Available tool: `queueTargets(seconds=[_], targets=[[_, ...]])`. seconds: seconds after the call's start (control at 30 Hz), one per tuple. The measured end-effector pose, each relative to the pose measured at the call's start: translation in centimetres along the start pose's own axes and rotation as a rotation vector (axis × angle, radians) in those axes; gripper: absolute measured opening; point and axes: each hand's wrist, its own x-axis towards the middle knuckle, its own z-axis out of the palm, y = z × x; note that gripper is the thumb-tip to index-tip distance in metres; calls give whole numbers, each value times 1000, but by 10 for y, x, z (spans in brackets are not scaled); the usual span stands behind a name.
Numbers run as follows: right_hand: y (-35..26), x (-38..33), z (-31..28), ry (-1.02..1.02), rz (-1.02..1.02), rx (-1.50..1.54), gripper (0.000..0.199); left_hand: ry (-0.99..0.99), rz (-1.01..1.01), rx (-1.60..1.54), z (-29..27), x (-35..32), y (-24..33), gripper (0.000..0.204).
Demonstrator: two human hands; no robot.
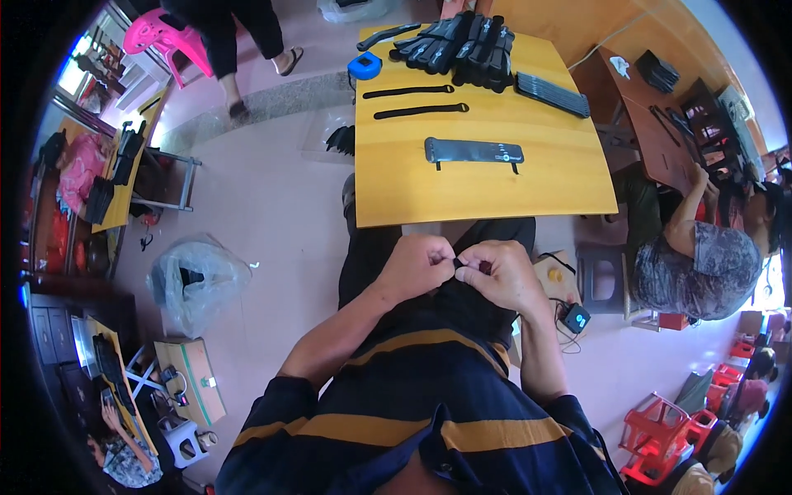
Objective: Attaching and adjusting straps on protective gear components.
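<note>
Small dark piece (459, 263), pinched between left hand (422, 266) and right hand (505, 275), clear plastic bag (219, 304) with dark item (190, 277) inside

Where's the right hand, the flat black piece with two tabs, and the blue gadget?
Right hand (501, 275): head view, hand's middle.
Flat black piece (473, 152): head view, middle.
Blue gadget (364, 67): head view, casing.

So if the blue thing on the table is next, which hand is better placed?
Probably the left hand: the blue thing sits at the far left of the table, on that hand's side; the right hand is farther away. Both seem to pinch a dark piece.
</note>
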Motion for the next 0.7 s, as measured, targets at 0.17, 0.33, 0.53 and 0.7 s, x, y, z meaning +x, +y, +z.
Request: queueTargets(seconds=[0.17,0.33,0.53,0.7], targets=[[1,1,1,18,34,26,16,-49,-102,-241,-3,-3,5,11],[-9,1,4,120,-7,-58,15,-45,-121,-236,-9,-4,18,11],[-4,1,2,86,-5,133,13,-72,-83,-188,-15,1,19,9],[19,9,14,140,-186,260,20,-48,-55,-170,-14,4,16,7]])
